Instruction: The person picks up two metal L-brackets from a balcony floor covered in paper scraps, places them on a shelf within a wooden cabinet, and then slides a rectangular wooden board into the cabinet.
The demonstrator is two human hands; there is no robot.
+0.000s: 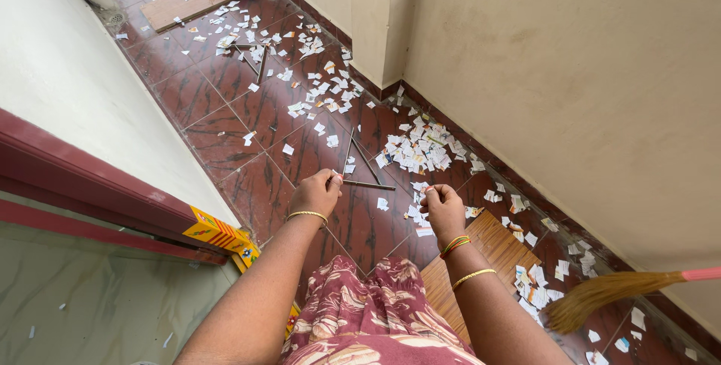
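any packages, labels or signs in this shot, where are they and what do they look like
Flat yellow cardboard package with red stripes: lower left, at the foot of the red-trimmed wall ledge, left of the left hand.
Second yellow printed piece: bottom centre, mostly hidden beside the floral cloth.
Torn white printed paper scraps: strewn over the dark red floor tiles, thickest ahead of the right hand.
No signs or screens.
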